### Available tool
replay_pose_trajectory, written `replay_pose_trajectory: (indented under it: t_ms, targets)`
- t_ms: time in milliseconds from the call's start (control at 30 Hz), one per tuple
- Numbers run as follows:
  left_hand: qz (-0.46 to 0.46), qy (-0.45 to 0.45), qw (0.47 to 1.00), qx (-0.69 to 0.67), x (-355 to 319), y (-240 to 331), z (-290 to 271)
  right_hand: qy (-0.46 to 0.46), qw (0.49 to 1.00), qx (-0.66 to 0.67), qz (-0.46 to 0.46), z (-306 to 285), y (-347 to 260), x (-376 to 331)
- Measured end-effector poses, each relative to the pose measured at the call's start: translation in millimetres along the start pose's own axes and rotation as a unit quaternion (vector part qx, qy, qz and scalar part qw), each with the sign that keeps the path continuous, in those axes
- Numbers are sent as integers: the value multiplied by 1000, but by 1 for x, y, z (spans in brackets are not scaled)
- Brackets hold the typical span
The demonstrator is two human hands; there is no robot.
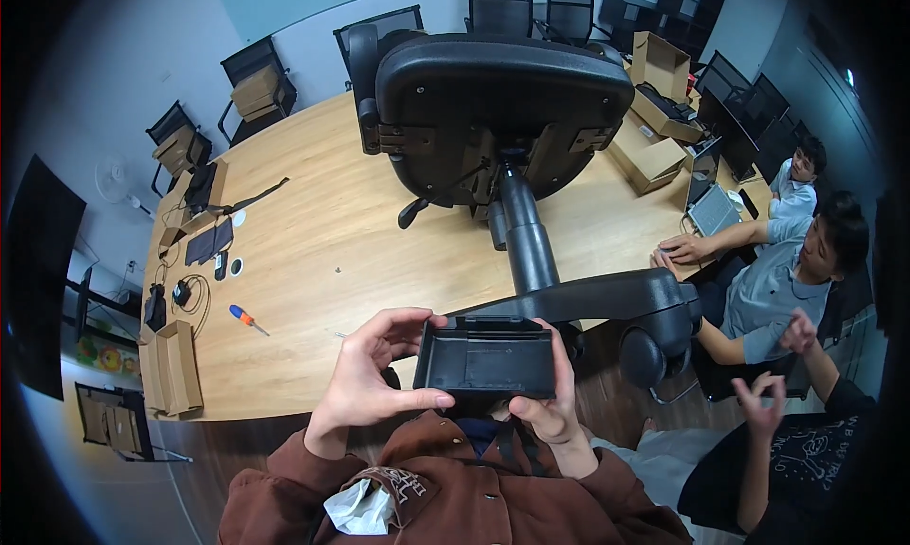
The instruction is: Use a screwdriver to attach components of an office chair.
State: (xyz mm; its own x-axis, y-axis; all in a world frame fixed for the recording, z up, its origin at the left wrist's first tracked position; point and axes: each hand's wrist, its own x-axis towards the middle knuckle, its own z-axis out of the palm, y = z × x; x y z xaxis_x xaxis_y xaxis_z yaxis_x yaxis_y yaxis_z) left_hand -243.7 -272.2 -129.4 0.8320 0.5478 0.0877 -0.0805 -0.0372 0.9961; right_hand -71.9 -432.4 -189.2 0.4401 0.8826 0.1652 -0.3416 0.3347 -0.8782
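Note:
Between both hands I hold a black plastic tray (488,363), shallow and rectangular, its hollow side turned up toward me. My left hand (387,370) grips its left end, thumb on the near rim and fingers behind. Around the right end closes my right hand (557,403), with the thumb at the near corner. Just beyond the tray, a black office chair (502,71) leans over the table, its underside facing me. The chair's gas cylinder (529,227) runs down to a black base leg (607,299) with a caster (643,355).
The wooden table (313,232) carries a screwdriver (246,318) with a blue and orange handle, cables and an open cardboard box (172,370) at left. More boxes (654,161) and a laptop (703,180) stand at right. Several people sit close on my right, one hand (678,249) on the table.

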Motion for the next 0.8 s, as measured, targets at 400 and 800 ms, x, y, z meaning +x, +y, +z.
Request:
replay_pose_trajectory:
  t_ms: [400,800]
  targets:
    - [125,-66,990,1,-4,12,-30,62,988,140,27,-13,9,-2]
    - [50,77,986,-140,-15,21,-37,-159,876,-400,-217,96,-24,74]
